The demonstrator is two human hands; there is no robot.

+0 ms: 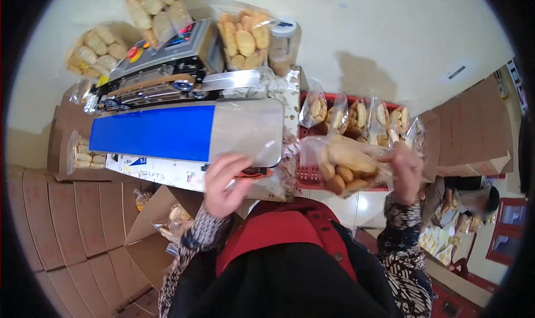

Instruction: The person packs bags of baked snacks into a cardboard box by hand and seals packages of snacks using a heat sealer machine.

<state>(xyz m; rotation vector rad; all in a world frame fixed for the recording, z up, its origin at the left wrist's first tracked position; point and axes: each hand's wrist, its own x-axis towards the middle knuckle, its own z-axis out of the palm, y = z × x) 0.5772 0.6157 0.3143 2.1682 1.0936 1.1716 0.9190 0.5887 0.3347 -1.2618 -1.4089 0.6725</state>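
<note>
My right hand (407,170) grips one end of a clear plastic bag of golden bread pieces (348,167), held up in front of the red basket (308,176). Several more clear bags of bread (356,117) stand in that basket. My left hand (224,184) has its fingers apart and holds nothing; it is at the front edge of the metal plate (248,128). The plate adjoins a blue conveyor belt (153,131). Behind the belt is a sealing machine (161,67) with a control panel.
Bread bags (245,37) and a lidded jar (282,45) stand at the back. Cardboard boxes (61,223) line the left, with an open box (147,234) near me. Another carton (468,128) is at the right. Another person (473,198) is at the far right.
</note>
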